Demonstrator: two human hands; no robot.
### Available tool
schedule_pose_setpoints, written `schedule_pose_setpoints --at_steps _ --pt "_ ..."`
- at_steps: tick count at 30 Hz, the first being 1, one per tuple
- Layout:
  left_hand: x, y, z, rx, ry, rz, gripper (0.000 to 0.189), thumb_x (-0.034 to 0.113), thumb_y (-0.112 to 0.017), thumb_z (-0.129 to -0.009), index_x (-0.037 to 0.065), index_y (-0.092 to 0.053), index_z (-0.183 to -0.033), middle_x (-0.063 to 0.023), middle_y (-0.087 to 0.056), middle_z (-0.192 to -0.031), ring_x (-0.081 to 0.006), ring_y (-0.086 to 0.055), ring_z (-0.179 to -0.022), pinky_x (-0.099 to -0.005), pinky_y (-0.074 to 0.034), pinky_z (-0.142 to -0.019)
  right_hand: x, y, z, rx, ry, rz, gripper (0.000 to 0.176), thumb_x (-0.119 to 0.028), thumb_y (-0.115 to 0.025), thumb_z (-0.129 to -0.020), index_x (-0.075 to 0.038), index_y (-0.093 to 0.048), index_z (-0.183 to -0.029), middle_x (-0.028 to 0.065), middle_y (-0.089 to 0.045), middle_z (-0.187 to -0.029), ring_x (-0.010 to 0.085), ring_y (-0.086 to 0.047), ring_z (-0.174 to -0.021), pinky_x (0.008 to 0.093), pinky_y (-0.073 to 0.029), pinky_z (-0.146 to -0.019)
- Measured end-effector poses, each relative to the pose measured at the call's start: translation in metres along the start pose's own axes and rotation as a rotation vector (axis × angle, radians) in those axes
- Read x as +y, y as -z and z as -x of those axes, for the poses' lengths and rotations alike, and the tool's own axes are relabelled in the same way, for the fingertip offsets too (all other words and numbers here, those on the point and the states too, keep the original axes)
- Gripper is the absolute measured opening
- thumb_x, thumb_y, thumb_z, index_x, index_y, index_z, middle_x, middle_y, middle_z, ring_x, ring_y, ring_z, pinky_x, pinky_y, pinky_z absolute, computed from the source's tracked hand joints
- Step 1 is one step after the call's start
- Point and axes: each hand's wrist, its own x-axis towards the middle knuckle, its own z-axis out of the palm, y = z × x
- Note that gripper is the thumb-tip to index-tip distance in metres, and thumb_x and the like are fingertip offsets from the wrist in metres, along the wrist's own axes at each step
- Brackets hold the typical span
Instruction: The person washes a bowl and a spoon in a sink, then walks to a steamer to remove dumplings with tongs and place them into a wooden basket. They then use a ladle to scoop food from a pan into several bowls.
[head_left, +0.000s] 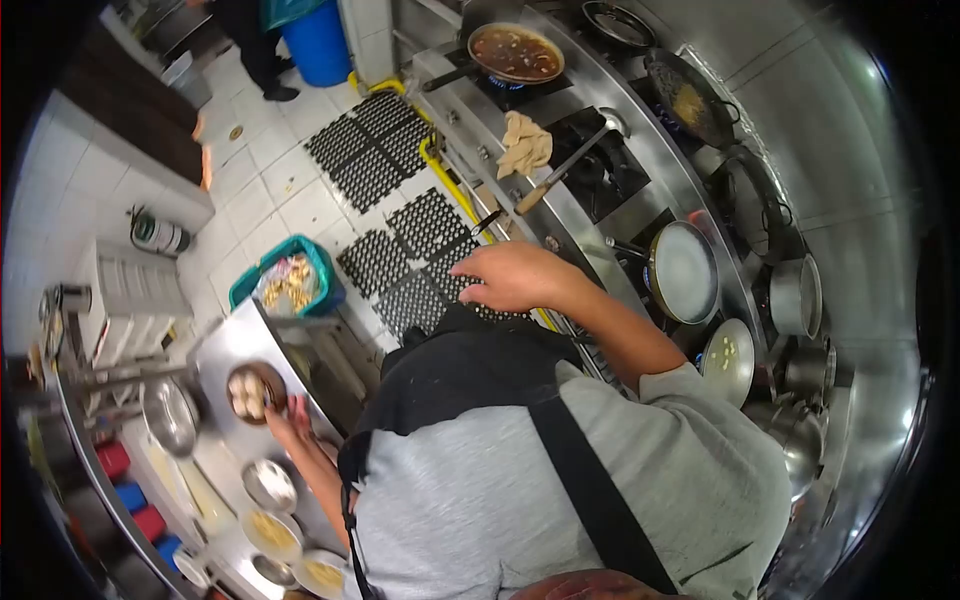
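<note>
My left hand (290,422) is at the near rim of a round brown bowl (277,382), fingers closed on its edge. Several pale, rounded pieces (247,393) lie in that bowl; their kind is too small to make out. My right hand (508,275) is held out in front of my body, above the black floor mat. Its fingers are apart and hold nothing. Nearest to it is the wooden handle (532,200) of a long ladle (580,155), which lies across the stove front.
A pan of brown sauce (517,52) and a pan of white liquid (685,272) stand on the stove (470,125). A cloth (525,145) hangs at its edge. Metal bowls (170,415) crowd the left counter (225,345). A green tub (240,285) sits on the floor; a person's leg (262,65) shows behind.
</note>
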Motion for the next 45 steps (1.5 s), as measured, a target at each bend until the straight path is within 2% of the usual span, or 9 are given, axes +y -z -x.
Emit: schedule_pose_setpoints --at_steps 12,21,25,27,31,36,39,42,45 --pt "0.049 -0.06 0.036 0.243 0.071 -0.171 0.057 0.035 -0.056 -0.103 0.005 -0.041 -0.149 -0.0161 -0.06 -0.131 -0.0326 -0.066 -0.11 -0.0474 -0.064 -0.081 0.048 0.042 -0.229 -0.197 -0.047 -0.106 0.043 -0.039 -0.067 -0.094 -0.007 -0.072 -0.123 0.0198 -0.073 -0.117 0.0388 -0.068 -0.112 0.0488 -0.054 -0.097" --pt "0.119 -0.257 0.039 0.159 0.073 -0.244 0.054 0.036 -0.056 -0.105 0.005 -0.044 -0.148 -0.0138 -0.064 -0.127 -0.0268 -0.07 -0.098 -0.0392 -0.064 -0.07 0.073 0.131 -0.511 -0.285 0.271 0.019 0.031 -0.033 -0.068 -0.091 -0.006 -0.076 -0.105 0.0186 -0.075 -0.102 0.0399 -0.07 -0.1 0.0498 -0.055 -0.087" --pt "0.138 -0.372 0.016 0.058 0.025 -0.235 0.053 0.036 -0.056 -0.106 0.005 -0.045 -0.148 -0.0128 -0.066 -0.125 -0.0242 -0.072 -0.092 -0.0356 -0.065 -0.065 -0.028 0.097 -0.649 -0.502 0.633 -0.275 0.032 -0.031 -0.069 -0.092 -0.007 -0.076 -0.112 0.0135 -0.077 -0.096 0.0273 -0.073 -0.092 0.0411 -0.057 -0.083" --pt "0.161 -0.408 -0.003 0.065 -0.077 -0.285 0.05 0.027 -0.054 -0.104 0.002 -0.044 -0.147 -0.0141 -0.07 -0.113 -0.0207 -0.071 -0.071 -0.0301 -0.059 -0.05 -0.087 0.095 -0.689 -0.914 0.434 -0.566 0.049 -0.041 -0.066 -0.1 -0.006 -0.066 -0.134 0.0088 -0.071 -0.116 0.0176 -0.067 -0.099 0.0352 -0.059 -0.083" --pt "0.224 -0.469 -0.052 0.2 -0.121 -0.447 0.056 0.014 -0.049 -0.094 -0.002 -0.036 -0.146 -0.0157 -0.07 -0.094 -0.0199 -0.067 -0.053 -0.0275 -0.049 -0.045 -0.167 0.108 -0.749 -1.055 0.316 -0.602 0.063 -0.046 -0.064 -0.101 -0.003 -0.053 -0.146 0.0125 -0.063 -0.136 0.0205 -0.062 -0.116 0.0368 -0.059 -0.084" --pt "0.262 -0.451 -0.132 0.212 -0.146 -0.357 0.052 0.017 -0.051 -0.097 -0.003 -0.039 -0.143 -0.0173 -0.07 -0.094 -0.0196 -0.066 -0.055 -0.0293 -0.051 -0.045 -0.224 0.086 -0.853 -1.138 0.446 -0.379 0.064 -0.036 -0.073 -0.097 -0.001 -0.051 -0.147 0.0102 -0.068 -0.126 0.0172 -0.067 -0.105 0.0324 -0.059 -0.078" --pt "0.257 -0.399 -0.219 0.23 -0.392 -0.474 0.052 0.019 -0.055 -0.098 -0.005 -0.043 -0.143 -0.0179 -0.071 -0.1 -0.0194 -0.069 -0.062 -0.0329 -0.055 -0.054 -0.273 0.053 -0.927 -1.295 0.543 -0.212 0.049 -0.037 -0.08 -0.091 -0.006 -0.068 -0.127 0.0046 -0.072 -0.101 0.0144 -0.068 -0.081 0.0323 -0.058 -0.068" --pt "0.28 -0.37 -0.295 0.361 -0.376 -0.496 0.064 0.024 -0.058 -0.099 -0.005 -0.039 -0.153 -0.0195 -0.072 -0.104 -0.0217 -0.073 -0.07 -0.0347 -0.058 -0.065 -0.353 0.041 -0.975 -1.298 0.304 -0.254 0.049 -0.024 -0.08 -0.092 -0.004 -0.063 -0.133 0.0042 -0.073 -0.11 0.014 -0.071 -0.091 0.0325 -0.061 -0.074" --pt "0.35 -0.382 -0.267 0.302 -0.132 -0.138 0.064 0.024 -0.061 -0.1 -0.002 -0.04 -0.153 -0.0186 -0.071 -0.108 -0.0199 -0.074 -0.08 -0.0322 -0.057 -0.072 -0.403 0.019 -1.023 -1.364 0.121 -0.212 0.049 -0.017 -0.079 -0.091 -0.004 -0.062 -0.135 0.0046 -0.073 -0.111 0.0143 -0.072 -0.092 0.0346 -0.062 -0.078"
